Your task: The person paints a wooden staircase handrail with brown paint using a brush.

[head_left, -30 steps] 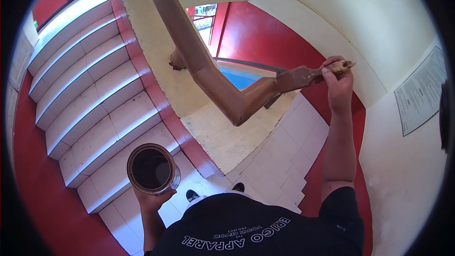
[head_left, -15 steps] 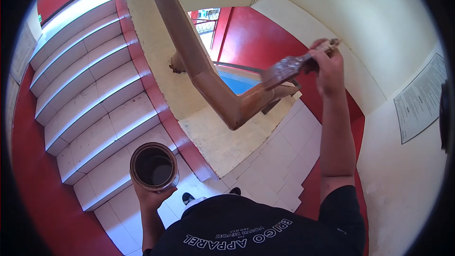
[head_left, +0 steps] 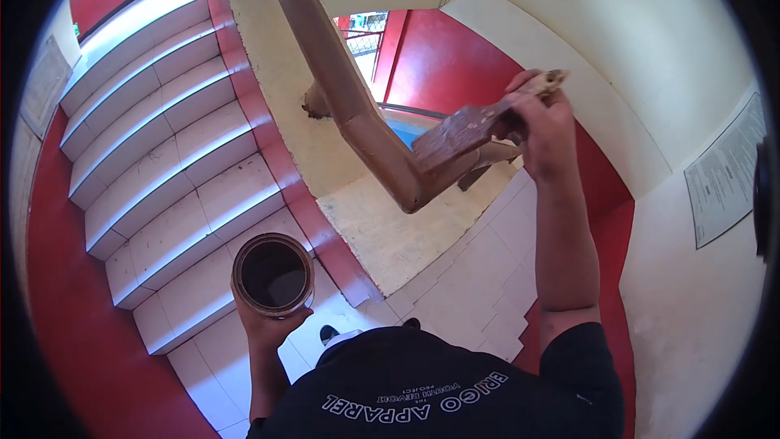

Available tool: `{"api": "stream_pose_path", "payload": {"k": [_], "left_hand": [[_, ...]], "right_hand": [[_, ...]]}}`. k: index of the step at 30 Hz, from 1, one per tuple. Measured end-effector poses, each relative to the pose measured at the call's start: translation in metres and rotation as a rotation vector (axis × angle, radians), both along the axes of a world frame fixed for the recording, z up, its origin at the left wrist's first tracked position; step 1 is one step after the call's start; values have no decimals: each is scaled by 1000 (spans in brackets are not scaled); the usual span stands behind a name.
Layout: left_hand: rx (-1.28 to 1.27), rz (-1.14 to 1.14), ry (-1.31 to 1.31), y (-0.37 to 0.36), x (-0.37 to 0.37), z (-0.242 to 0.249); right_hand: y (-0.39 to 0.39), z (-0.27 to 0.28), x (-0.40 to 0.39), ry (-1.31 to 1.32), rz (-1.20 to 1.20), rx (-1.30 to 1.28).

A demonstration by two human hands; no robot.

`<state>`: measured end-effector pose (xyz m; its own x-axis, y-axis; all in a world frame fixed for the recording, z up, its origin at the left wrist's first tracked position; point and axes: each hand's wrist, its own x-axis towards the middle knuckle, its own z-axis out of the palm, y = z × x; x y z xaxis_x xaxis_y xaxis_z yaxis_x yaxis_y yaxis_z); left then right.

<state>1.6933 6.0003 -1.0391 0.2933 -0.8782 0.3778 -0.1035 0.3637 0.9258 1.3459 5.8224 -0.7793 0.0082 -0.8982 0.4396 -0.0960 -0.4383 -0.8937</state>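
My left hand (head_left: pixel 266 327) is wrapped round an open paint can (head_left: pixel 273 275), held upright low in front of me, with dark paint inside. Up at the right, my right hand (head_left: pixel 546 126) grips a wide paintbrush (head_left: pixel 459 134) by its pale handle. Brown paint coats the brush, and its bristle end points left, overlapping the bend of the brown handrail (head_left: pixel 382 150) in this view. The handrail comes down from the top, turns at a corner and runs on to the right behind the brush.
White-tiled stairs (head_left: pixel 179 154) with a red side edge climb on the left. A cream ledge (head_left: pixel 366 240) lies beneath the handrail. Cream walls curve round on the right, where a printed notice (head_left: pixel 721 175) hangs. My shoes (head_left: pixel 328 333) stand on the tiled landing.
My right hand has brought the paintbrush left, toward the handrail's corner. The can stays in my left hand, and the whole view has shifted slightly.
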Motion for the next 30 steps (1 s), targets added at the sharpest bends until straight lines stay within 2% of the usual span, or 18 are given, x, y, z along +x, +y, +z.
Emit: {"api": "stream_pose_path", "payload": {"k": [1, 4, 7, 10, 13, 16, 17, 21, 27, 30], "left_hand": [[-11, 3, -21, 0, 1, -1], [-37, 17, -52, 2, 9, -1], [-15, 16, -22, 2, 8, -1], [24, 27, -50, 3, 9, -4], [25, 17, -44, 2, 12, -3], [30, -10, -32, 5, 17, 0], [29, -20, -35, 4, 20, 0], [-28, -75, -37, -4, 27, -1], [-41, -95, -63, -11, 34, -2], [-28, -124, -10, -9, 35, -8]], "right_hand": [[-2, -7, 4, 44, 11, 21], [-23, -21, -49, 133, -197, -78], [7, -10, -59, -32, -237, -112], [46, -26, -21, -190, -134, -257], [77, -68, 7, 53, -70, -429], [82, -90, -14, 123, -222, -479], [85, -87, -23, 68, -293, -410], [89, -71, -32, -29, -278, -488], [85, -43, 53, 152, -270, -468], [94, -49, 43, 161, -232, -530]]}}
